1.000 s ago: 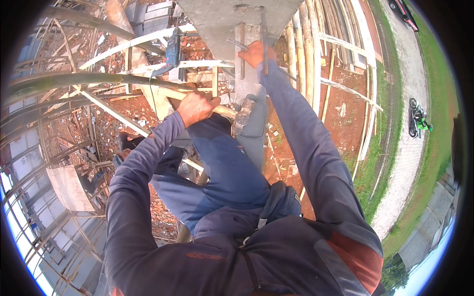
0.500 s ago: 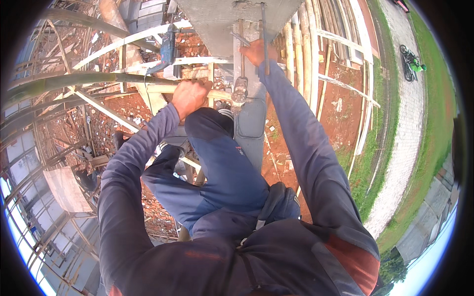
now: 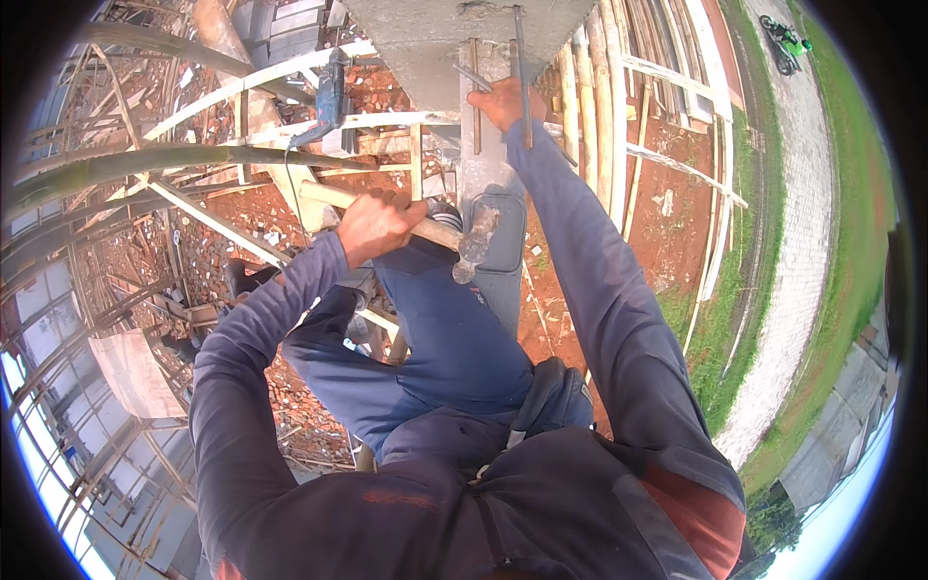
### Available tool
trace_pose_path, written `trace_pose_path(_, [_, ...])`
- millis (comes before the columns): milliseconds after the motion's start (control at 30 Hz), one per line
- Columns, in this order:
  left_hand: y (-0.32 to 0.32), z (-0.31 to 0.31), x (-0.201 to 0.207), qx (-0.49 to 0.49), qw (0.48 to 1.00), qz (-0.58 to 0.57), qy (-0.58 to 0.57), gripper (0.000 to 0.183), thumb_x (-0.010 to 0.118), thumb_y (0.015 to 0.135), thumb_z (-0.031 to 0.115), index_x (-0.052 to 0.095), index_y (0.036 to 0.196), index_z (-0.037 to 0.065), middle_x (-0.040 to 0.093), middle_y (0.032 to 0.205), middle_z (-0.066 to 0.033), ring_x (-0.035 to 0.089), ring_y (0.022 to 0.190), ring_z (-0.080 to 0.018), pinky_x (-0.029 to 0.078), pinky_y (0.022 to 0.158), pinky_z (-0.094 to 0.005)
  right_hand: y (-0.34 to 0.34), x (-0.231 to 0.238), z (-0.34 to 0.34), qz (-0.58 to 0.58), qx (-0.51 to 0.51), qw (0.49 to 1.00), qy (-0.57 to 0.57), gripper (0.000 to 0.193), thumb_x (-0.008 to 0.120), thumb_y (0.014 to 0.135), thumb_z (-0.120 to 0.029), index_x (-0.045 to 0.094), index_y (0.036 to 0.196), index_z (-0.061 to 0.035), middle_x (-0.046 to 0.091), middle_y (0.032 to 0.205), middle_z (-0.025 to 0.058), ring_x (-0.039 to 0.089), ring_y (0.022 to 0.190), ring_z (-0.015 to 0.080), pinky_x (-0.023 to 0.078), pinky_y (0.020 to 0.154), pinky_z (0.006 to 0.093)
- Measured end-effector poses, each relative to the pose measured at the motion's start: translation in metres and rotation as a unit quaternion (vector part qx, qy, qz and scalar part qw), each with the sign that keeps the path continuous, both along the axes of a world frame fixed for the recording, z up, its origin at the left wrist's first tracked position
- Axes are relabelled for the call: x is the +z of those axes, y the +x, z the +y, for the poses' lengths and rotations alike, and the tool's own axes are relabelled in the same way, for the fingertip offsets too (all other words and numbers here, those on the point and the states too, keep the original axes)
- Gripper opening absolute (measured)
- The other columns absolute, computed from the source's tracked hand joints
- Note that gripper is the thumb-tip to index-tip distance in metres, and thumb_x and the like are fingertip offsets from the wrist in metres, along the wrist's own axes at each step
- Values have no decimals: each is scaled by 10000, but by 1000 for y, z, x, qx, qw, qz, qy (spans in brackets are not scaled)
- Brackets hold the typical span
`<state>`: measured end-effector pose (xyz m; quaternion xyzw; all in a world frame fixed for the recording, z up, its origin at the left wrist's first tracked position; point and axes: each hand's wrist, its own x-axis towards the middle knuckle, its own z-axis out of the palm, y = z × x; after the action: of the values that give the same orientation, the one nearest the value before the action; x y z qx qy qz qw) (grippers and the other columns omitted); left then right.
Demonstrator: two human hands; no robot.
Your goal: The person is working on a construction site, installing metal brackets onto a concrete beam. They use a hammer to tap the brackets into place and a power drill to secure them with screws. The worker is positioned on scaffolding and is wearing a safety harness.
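My left hand point(image 3: 383, 224) is closed round the wooden handle of a hammer point(image 3: 478, 246), whose worn metal head hangs over my raised knee and the grey concrete ledge. Farther off, my right hand point(image 3: 503, 103) is wrapped round a short metal rod point(image 3: 470, 76), one end of which pokes out past the fingers at a slant. A longer steel bar point(image 3: 522, 68) comes out of the concrete column point(image 3: 425, 48) and crosses in front of that hand and wrist. Another thin bar point(image 3: 475, 111) stands just left of it. The rod's other end cannot be clearly made out.
A blue power drill point(image 3: 329, 97) rests on the wooden framing at the left. Bamboo poles point(image 3: 145, 162) cross there above brick rubble. To the right are long timber poles point(image 3: 597, 106), red soil, grass and a pale paved path point(image 3: 807, 242) with a motorbike point(image 3: 781, 43).
My left hand has drawn the hammer back toward me, its head dropping away from the thin bar. My right hand stays nearly in place. The motorbike has moved farther up the path.
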<state>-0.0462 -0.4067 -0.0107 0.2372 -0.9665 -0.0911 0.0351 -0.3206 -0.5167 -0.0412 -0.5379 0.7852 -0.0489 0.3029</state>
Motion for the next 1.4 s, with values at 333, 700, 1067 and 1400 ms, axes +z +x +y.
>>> trace_pose_path(333, [-9,-9,-9,33,999,3,-36,153,633,763,139,573,898,100,603,718,-89,658,629,-259,515,522,-389,-12,-12,-7,-48,24,998,33,622,605,792,-635,730,1032,-76,709,1109,159,689,1016,325,534,874,430])
trace_pose_path(700, [1,-2,-15,119,992,-42,18,209,665,704,118,555,879,86,579,747,-104,644,668,-313,525,574,-421,-9,-35,-9,-47,47,997,-44,542,581,821,-599,739,932,-93,720,1021,148,690,988,321,527,872,437])
trace_pose_path(1067, [0,-8,2,34,999,-27,2,298,717,655,158,585,919,109,585,784,-68,652,720,-278,516,560,-412,-27,-34,-27,-392,-10,916,80,350,719,886,-270,671,1077,19,750,917,72,350,543,55,291,443,232])
trace_pose_path(1400, [3,22,4,-54,997,43,22,175,658,720,178,551,840,110,516,688,-45,628,650,-240,516,555,-372,-28,-23,-15,-412,-19,909,63,323,722,897,-310,691,1024,-15,750,885,55,369,556,45,255,434,224])
